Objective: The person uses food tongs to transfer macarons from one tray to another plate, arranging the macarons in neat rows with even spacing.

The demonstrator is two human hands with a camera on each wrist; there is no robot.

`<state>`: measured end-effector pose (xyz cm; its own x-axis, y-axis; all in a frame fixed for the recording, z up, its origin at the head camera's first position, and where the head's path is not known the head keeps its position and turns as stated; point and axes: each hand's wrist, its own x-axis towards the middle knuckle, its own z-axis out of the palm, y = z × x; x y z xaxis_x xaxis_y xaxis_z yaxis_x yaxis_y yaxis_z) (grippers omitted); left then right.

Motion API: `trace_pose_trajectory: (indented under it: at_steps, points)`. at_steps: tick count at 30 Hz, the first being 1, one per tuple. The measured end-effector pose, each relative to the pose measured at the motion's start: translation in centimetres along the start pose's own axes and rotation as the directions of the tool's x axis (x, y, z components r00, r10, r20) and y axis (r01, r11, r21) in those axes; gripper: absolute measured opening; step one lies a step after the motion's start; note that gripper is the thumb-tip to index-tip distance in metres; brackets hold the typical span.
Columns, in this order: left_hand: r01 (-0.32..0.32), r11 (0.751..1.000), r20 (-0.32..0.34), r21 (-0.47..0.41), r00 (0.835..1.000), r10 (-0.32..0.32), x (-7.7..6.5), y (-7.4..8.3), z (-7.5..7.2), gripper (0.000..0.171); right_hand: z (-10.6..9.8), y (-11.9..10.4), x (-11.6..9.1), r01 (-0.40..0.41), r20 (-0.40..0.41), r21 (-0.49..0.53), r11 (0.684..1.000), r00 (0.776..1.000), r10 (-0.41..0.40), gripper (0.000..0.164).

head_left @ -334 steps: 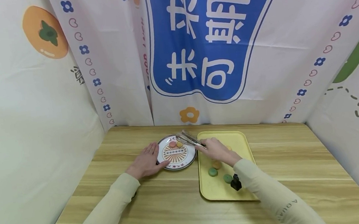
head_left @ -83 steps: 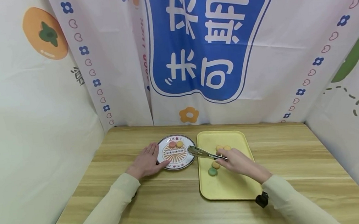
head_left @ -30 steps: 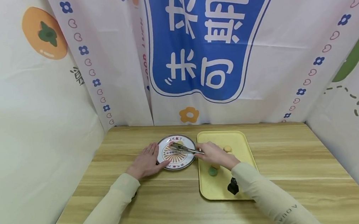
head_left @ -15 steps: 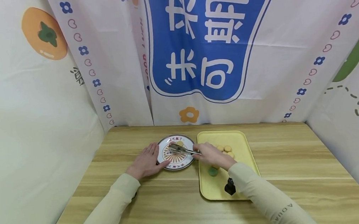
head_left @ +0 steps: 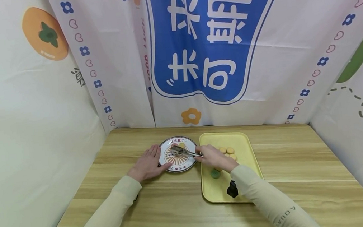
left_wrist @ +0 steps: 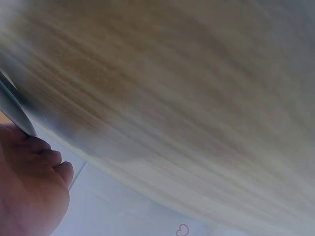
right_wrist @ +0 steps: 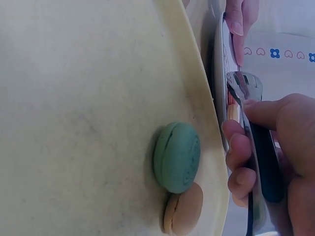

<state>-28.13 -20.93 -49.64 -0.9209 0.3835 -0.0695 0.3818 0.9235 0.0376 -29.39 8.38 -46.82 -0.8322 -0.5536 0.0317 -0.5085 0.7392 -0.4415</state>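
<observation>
My left hand lies at the left rim of a white patterned plate, fingers straight and thumb spread along the near edge. In the left wrist view, that hand shows beside the plate's underside. My right hand grips metal tongs, whose heads reach over the plate's middle. A pink macaron and a yellow macaron sit towards the plate's far side, partly behind the tongs. The right wrist view shows thumb and fingers round the tongs' dark-inlaid handle.
A yellow tray stands right of the plate, partly under my right forearm. On it are a green macaron, a tan macaron beside it and several yellow macarons. A printed cloth hangs behind the wooden table.
Since 2.8 s ago, the tongs have swung left from the tray's edge over the plate, shifting only slightly lately. A second green macaron, on the tray 11.1 s ago, no longer shows. My left hand stays.
</observation>
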Motion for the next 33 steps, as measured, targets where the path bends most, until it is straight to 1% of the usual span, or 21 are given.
trace_pose_trajectory:
  at_steps: [5,10,13,17,24,33]
  points:
    - [-0.001,1.000,-0.002,-0.005,1.000,0.001,0.0,0.0,0.0,0.105,-0.1,0.1,0.0,-0.008,-0.004,0.006,1.000,1.000,0.008,0.014]
    - [0.007,1.000,0.005,-0.006,1.000,-0.007,0.0,0.0,0.0,0.105,-0.4,0.1,-0.1,-0.035,-0.014,0.015,0.999,0.999,0.035,0.016]
    - [0.008,1.000,-0.004,-0.013,1.000,-0.008,0.0,0.0,0.0,0.105,-0.6,0.1,-0.2,-0.043,-0.013,0.014,0.999,0.999,0.043,0.016]
    - [0.005,1.000,-0.013,-0.017,1.000,-0.005,0.1,0.0,0.0,0.104,-0.9,0.0,-0.2,-0.044,-0.010,0.014,0.999,0.999,0.044,0.016]
    - [0.003,1.000,-0.010,-0.017,1.000,-0.003,0.0,-0.1,-0.2,0.104,-1.3,-0.2,-0.1,-0.040,-0.017,0.037,0.999,0.999,0.040,0.017]
    - [0.002,1.000,0.000,-0.017,1.000,-0.002,0.1,-0.1,0.0,0.105,-1.3,0.1,0.2,-0.037,-0.069,0.063,0.997,0.997,0.041,0.021]
